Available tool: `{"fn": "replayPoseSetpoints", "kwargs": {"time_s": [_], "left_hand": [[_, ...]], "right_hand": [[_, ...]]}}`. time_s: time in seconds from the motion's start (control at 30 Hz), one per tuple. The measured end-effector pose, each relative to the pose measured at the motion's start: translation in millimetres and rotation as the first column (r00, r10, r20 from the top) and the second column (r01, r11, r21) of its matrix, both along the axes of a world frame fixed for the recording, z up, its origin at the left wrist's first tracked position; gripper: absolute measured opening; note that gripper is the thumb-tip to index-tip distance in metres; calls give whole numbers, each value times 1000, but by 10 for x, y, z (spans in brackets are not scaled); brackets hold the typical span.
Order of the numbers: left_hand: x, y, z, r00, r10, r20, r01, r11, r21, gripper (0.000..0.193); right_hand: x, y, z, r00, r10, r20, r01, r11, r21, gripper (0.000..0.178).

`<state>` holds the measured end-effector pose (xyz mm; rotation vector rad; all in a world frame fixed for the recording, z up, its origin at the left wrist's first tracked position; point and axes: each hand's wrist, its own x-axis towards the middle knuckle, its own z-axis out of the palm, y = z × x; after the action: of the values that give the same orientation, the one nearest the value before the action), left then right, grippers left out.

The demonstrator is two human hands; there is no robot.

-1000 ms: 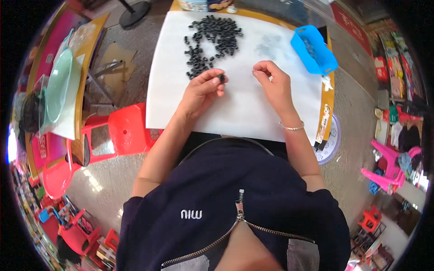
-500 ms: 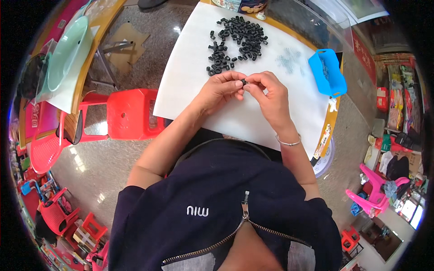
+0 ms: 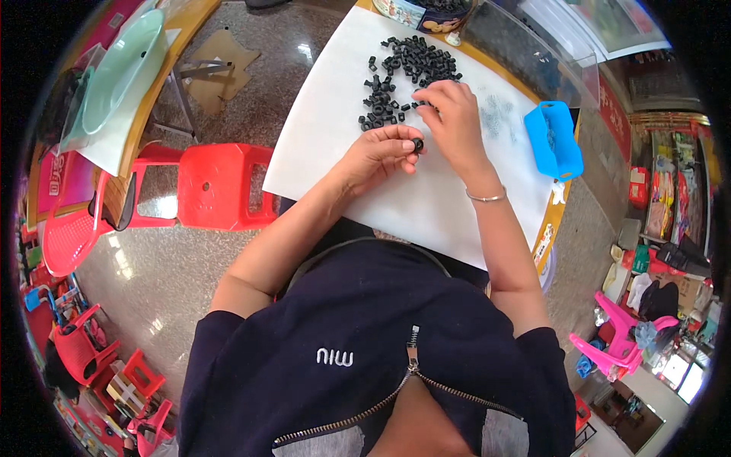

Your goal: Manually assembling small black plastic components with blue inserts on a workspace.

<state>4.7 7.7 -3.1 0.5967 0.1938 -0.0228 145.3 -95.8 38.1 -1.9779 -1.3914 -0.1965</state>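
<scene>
My left hand (image 3: 381, 158) pinches a small black ring-like piece (image 3: 418, 145) between thumb and fingertips, above the white table top (image 3: 335, 167). A round hole shows in the piece's end. My right hand (image 3: 455, 118) is apart from it, over the near right side of a pile of small black cylindrical pieces (image 3: 417, 61). Its index finger and thumb are stretched out with a gap between them, the fingertips beside loose pieces. A smaller cluster of the same black pieces (image 3: 378, 103) lies just beyond my left hand.
At the table's right edge stands a blue plastic basket (image 3: 562, 145) with small bits inside. A round tin (image 3: 426, 17) holding dark pieces and a clear plastic box (image 3: 525, 49) are at the far edge. Left of the table stands a red stool (image 3: 221, 186).
My right hand has left the piece in my left hand and moved away to the black pile. The left hand keeps its pinch, with the ring-like end now exposed. The view has shifted slightly.
</scene>
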Motion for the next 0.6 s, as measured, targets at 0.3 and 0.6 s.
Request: {"fn": "replayPoseSetpoints", "kwargs": {"time_s": [0.3,0.6], "left_hand": [[-1,-23,-16,999,13,-29,-14,1000,-12,19],[17,-19,9,996,86,-32,-87,994,-58,25]], "right_hand": [[32,31,-72,987,-34,-157,23,997,-71,13],[-324,-317,229,630,-25,-777,111,992,58,10]]}}
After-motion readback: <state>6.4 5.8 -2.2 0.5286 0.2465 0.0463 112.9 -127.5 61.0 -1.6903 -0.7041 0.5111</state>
